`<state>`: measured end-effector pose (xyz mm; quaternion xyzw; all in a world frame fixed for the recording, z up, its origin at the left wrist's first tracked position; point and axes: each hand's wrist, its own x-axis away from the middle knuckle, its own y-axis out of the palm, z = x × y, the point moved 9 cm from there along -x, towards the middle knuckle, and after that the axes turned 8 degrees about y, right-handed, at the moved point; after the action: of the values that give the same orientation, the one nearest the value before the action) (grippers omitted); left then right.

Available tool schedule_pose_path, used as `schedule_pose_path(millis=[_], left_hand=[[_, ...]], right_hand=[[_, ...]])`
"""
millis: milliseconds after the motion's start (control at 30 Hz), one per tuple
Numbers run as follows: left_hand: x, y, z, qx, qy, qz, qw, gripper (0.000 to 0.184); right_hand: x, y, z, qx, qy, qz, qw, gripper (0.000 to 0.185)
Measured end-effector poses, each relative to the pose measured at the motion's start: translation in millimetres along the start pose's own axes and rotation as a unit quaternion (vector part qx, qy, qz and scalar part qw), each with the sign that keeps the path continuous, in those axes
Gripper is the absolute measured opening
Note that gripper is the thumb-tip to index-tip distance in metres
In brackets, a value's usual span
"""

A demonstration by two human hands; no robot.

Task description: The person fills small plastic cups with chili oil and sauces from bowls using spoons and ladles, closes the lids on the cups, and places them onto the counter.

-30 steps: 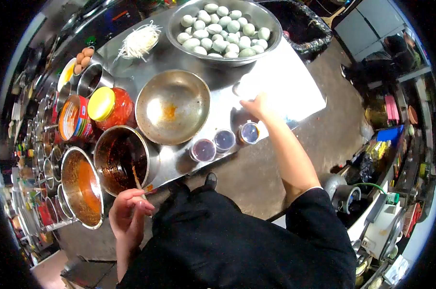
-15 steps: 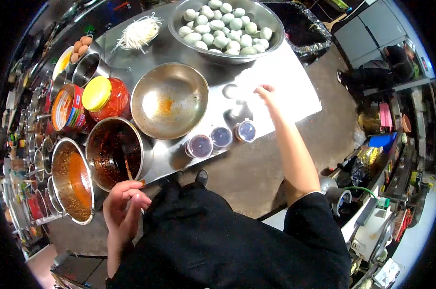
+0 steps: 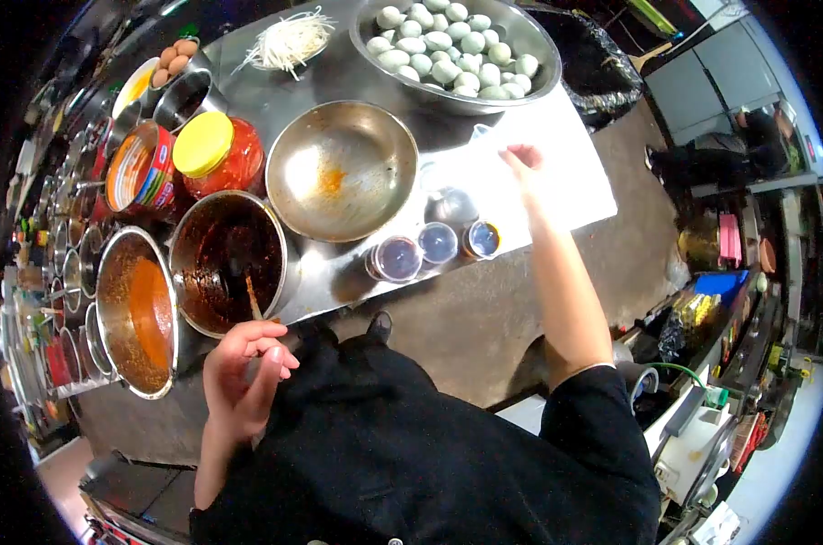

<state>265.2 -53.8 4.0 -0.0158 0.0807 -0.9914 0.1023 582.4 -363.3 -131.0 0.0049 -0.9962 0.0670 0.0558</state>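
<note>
My left hand [image 3: 248,363] has its fingers curled by the rim of a deep pot [image 3: 284,245] of dark chili sauce. They seem to close on the end of a sauce-coated utensil [image 3: 253,295] that leans in the pot. Over the bright right part of the table, my right hand [image 3: 526,163] has thumb and fingers pinched together. A clear plastic cup [image 3: 481,133] shows at its fingertips, mostly washed out by glare. Nearer me stand three clear cups of dark liquid, at left [image 3: 398,260], middle [image 3: 438,243] and right [image 3: 482,239].
A wide metal pan [image 3: 357,154] with an orange stain sits mid-table. Behind it are a basin [image 3: 550,77] of pale eggs and white shreds [image 3: 289,41]. A yellow-lidded jar [image 3: 204,145], a red can [image 3: 139,168] and an orange-sauce bowl [image 3: 112,309] stand left. Another person [image 3: 757,141] is at right.
The view has shifted, so the table things sit further right and higher. My right hand and the clear cup have turned away from the pan. The left hand stays by the pot.
</note>
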Motion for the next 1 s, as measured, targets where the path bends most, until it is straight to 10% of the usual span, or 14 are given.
schedule_pose_path(millis=[200,433,700,833,1000], left_hand=[[0.3,15.7,-1.8,0.139,-0.049,-0.069,0.987,0.039],[19.6,46.3,0.5,0.529,-0.171,-0.155,0.817,0.069],[42.6,-12.2,2.0,0.555,-0.051,-0.136,0.819,0.055],[57.1,-66.1,-4.6,0.569,-0.017,-0.086,0.817,0.054],[79.9,-125.5,-17.6,0.548,0.023,-0.046,0.835,0.041]], right_hand=[[103.5,69.2,-132.6,-0.044,-0.114,-0.206,0.971,0.016],[263.9,166.1,-186.0,-0.034,-0.258,-0.521,0.813,0.025],[248.0,154.2,-153.5,0.141,-0.205,-0.286,0.925,0.024],[299.9,208.5,-88.1,0.229,-0.051,-0.446,0.864,0.06],[309.8,253.6,-84.4,0.155,-0.095,-0.293,0.939,0.026]])
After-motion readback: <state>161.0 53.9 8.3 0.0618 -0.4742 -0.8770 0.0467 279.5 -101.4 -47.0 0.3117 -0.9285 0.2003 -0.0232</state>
